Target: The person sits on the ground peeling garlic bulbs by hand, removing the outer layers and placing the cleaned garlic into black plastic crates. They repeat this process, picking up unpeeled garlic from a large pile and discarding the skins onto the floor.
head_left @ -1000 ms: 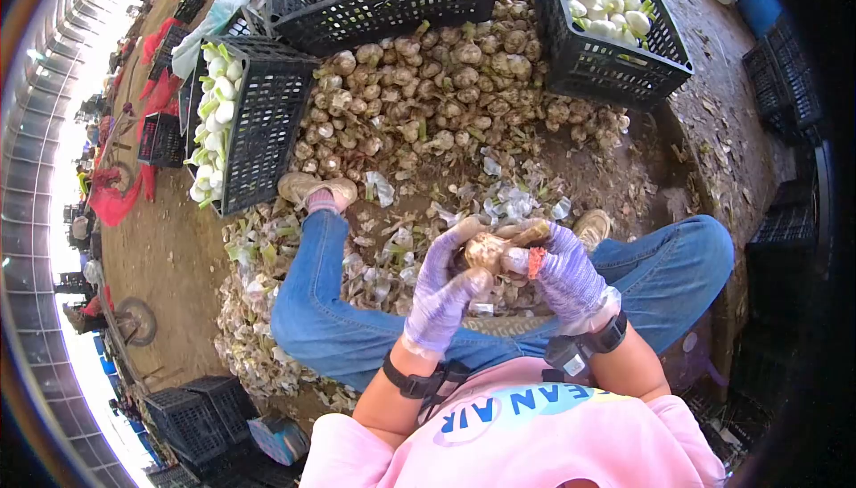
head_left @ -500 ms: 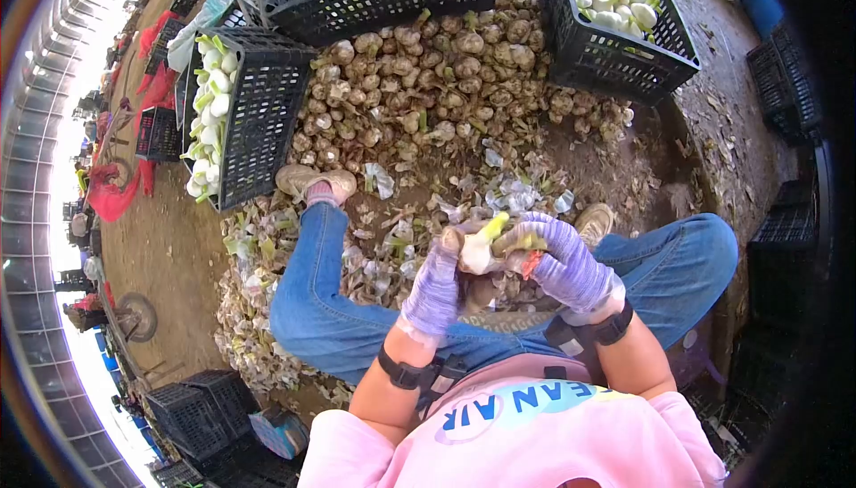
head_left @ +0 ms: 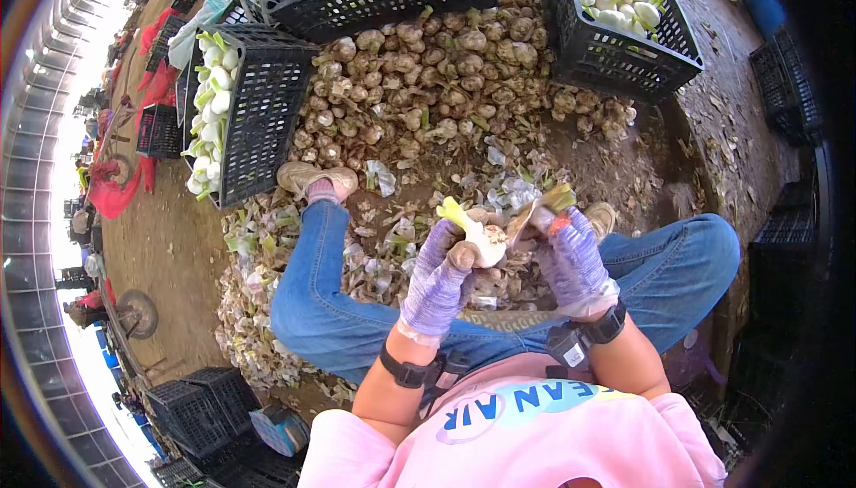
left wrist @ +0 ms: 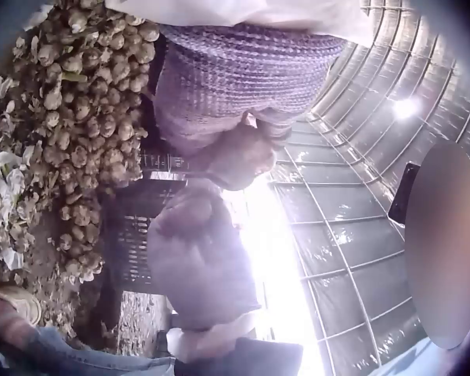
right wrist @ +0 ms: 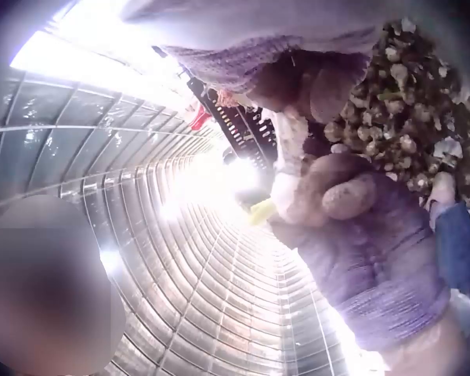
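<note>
Purple-gloved left hand curled round white garlic bulb, green stem jutting forward. Right hand just beside, fingers bent, pinching brown peel next to bulb; orange band round 1 digit. Beyond hands: heap of unpeeled bulbs, 3 black crates holding white bulbs. Loose peelings between heap and hands.
</note>
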